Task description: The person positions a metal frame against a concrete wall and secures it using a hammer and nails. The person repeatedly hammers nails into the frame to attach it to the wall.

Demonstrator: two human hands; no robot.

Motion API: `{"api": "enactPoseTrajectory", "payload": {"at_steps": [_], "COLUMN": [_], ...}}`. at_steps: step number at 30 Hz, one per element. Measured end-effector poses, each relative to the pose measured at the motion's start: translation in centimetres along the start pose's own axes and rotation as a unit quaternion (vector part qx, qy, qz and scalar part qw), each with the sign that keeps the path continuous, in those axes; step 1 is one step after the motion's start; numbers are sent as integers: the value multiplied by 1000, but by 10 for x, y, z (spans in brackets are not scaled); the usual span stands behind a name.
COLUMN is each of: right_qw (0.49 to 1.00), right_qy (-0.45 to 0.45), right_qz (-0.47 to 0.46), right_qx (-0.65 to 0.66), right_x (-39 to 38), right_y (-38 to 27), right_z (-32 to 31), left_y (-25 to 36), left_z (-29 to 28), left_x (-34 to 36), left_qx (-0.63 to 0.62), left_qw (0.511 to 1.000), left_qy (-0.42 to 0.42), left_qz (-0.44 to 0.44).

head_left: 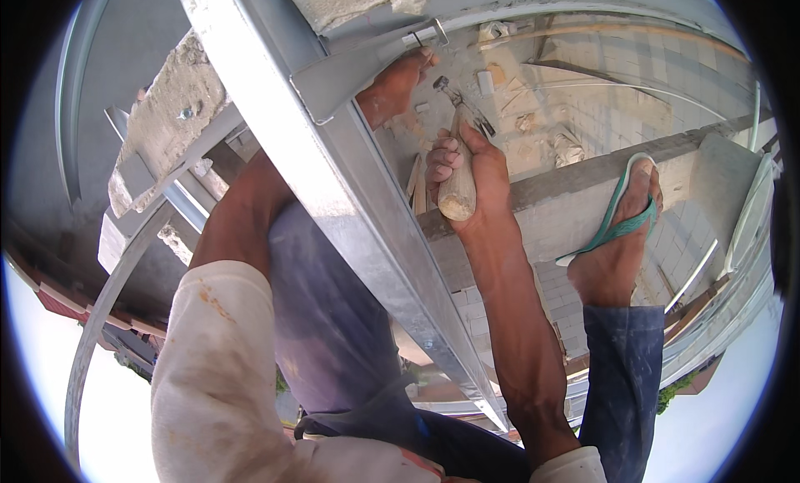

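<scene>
My left hand is closed at the end of a flat metal bracket, its palm partly hidden behind it; what its fingers pinch is unclear. The bracket lies against a long silver steel beam running diagonally between my arms. My right hand grips a hammer by its pale wooden handle, the butt toward me and the dark claw head up, just right of and below my left hand.
Below is a blockwork level with scattered debris. My sandalled right foot rests on a concrete ledge. Rough concrete chunks and a curved metal strip are at left; open sky shows at the lower edges, suggesting height.
</scene>
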State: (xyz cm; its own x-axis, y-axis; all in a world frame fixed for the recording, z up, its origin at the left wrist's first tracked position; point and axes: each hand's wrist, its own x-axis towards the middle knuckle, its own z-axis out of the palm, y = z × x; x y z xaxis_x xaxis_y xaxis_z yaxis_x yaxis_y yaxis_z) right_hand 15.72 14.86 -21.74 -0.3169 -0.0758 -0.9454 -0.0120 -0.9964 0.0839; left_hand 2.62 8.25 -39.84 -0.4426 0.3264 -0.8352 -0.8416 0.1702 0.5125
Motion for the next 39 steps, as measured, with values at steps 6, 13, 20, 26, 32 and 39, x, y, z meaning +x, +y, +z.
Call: {"api": "enactPoseTrajectory", "payload": {"at_steps": [6, 13, 20, 26, 32, 39], "right_qw": [994, 990, 986, 985, 984, 961], "right_qy": [33, -47, -40, 52, -69, 137], "right_qz": [-26, 8, 20, -58, 30, -80], "right_qx": [104, 135, 160, 153, 164, 229], "right_x": [10, 18, 17, 17, 24, 22], "right_y": [8, 0, -1, 14, 3, 8], "right_z": [31, 6, 26, 25, 20, 31], "left_y": [4, -1, 2, 1, -3, 9], "left_z": [4, -5, 3, 1, -6, 2], "left_x": [-3, 7, 5, 7, 10, 0], "left_qx": [-4, 6, 1, -10, -13, 14], "left_qw": [1000, 1000, 1000, 999, 999, 999], "left_qy": [0, -3, -9, -8, -15, -12], "left_qz": [-7, -9, -14, -35, -38, -29]}}
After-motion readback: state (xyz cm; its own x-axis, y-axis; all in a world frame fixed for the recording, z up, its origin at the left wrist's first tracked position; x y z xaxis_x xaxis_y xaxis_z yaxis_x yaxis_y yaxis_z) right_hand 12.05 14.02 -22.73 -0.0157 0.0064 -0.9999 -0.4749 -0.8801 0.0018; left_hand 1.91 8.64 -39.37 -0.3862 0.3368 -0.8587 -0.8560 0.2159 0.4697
